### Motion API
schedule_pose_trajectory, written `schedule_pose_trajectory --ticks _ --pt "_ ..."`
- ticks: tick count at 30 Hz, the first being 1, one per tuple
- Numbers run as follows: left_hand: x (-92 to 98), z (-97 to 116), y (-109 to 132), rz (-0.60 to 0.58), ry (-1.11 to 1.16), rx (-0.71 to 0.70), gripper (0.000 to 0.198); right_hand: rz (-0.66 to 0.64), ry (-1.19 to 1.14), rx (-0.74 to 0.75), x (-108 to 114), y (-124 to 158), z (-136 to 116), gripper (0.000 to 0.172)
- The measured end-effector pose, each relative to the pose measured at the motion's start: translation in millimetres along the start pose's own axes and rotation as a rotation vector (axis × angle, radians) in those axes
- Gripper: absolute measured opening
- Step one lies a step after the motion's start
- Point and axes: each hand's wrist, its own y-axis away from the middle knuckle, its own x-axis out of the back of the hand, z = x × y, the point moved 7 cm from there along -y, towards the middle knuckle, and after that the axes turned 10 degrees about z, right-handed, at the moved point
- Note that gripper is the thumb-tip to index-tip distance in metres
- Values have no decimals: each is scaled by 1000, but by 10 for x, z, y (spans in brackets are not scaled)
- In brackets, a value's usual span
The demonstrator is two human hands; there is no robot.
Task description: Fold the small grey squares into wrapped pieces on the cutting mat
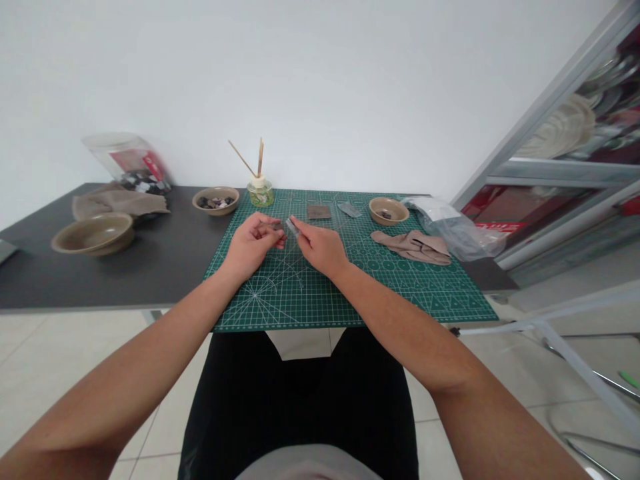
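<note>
Both hands meet over the middle of a green cutting mat (350,293). My left hand (253,243) is closed in a pinch on a small dark piece I cannot make out. My right hand (320,247) is closed on a thin grey strip-like tool (292,227), its tip touching the piece in my left hand. Farther back on the mat lie a brown square patch (319,212) and a small grey flat piece (349,209).
The mat lies on a dark table (150,267). On the table stand a reed diffuser bottle (260,190), a bowl of small stones (216,200), a small bowl (389,211), a beige cloth (413,245), a plastic bag (450,227), an empty large bowl (93,233), a tipped jar (127,163). A metal shelf (565,153) stands right.
</note>
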Motion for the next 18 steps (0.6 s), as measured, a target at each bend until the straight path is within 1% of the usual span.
schedule_pose_trajectory --ticks 3,6,10,15,18 --pt "-5 2 12 -14 -20 4 28 8 -1 -2 -1 -1 3 49" --pt "-13 -19 16 -20 -37 46 28 12 -6 18 -4 1 -7 49" --pt "-32 -44 21 -36 -88 95 23 6 -9 84 -13 10 -55 49" --pt "-27 -39 20 -37 -164 92 19 -15 -1 186 -35 32 -149 48" --pt "-10 -38 17 -27 -206 92 15 -34 26 220 -48 45 -186 49"
